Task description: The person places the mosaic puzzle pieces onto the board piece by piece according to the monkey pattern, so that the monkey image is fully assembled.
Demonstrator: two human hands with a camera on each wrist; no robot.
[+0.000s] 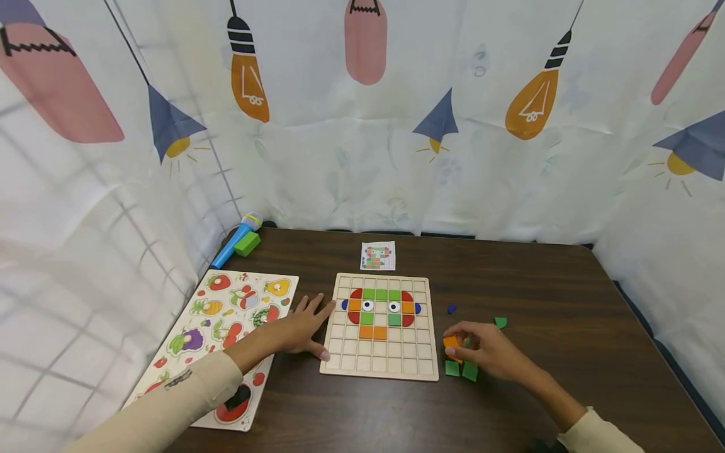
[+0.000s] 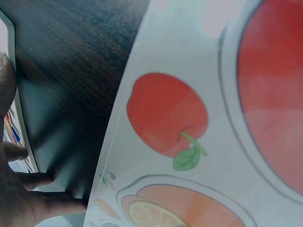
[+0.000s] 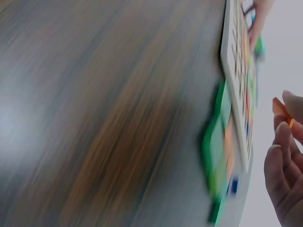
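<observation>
Two bare hands are at work on the dark brown table (image 1: pixel 510 270), and I watch them from far away. The right hand (image 1: pixel 487 349) pinches an orange tile (image 1: pixel 451 342) between thumb and fingers, just past the right edge of the wooden grid board (image 1: pixel 418 366), toward its near right corner. (My right wrist view is smeary, so I can't tell if it is one tile or two.) Green square tiles (image 1: pixel 469 371) lie on the table by that hand, with one more green tile (image 1: pixel 500 322) off to the right and a small blue tile (image 1: pixel 452 309) farther back. The left hand (image 1: pixel 303 328) has its fingers spread, gripping nothing, and its thumb rests on the grid board's left edge. On the board the tiles make a face: red rounded tiles (image 1: pixel 354 317) at the sides, two eye tiles (image 1: pixel 367 306), green squares (image 1: pixel 369 294), and two orange squares (image 1: pixel 365 331) below. Behind the board, a picture card (image 1: pixel 377 256) lies near the table's far edge. Over on the table's left side is a fruit picture board (image 1: pixel 260 280). A microphone (image 1: pixel 229 248) and a green block (image 1: pixel 247 243) sit side by side near the table's far left corner.
</observation>
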